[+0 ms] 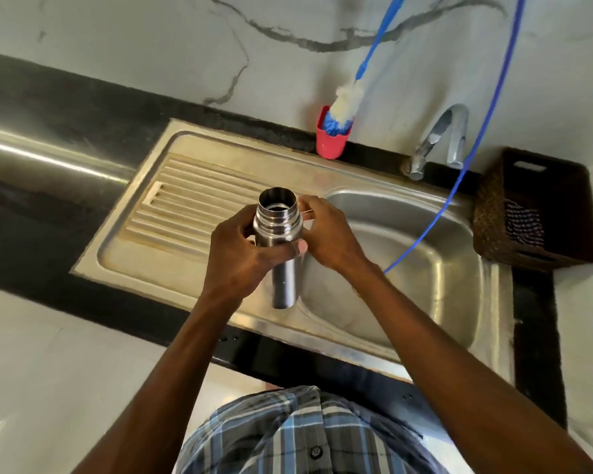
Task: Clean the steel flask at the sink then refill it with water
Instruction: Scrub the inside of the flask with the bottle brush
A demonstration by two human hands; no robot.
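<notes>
The steel flask is held upright over the drainboard, at the left rim of the sink basin. Its threaded mouth is open, with no cap on it. My left hand grips the flask's body from the left, thumb across the front. My right hand sits against the flask's neck on the right, its fingers curled round a thin pale loop. Whatever hangs on that loop is hidden by the fingers. The tap stands at the back of the basin, with no water running.
A bottle brush with a blue handle stands in a red cup behind the sink. A blue hose hangs down into the basin. A dark woven basket sits to the right. Black counter surrounds the sink.
</notes>
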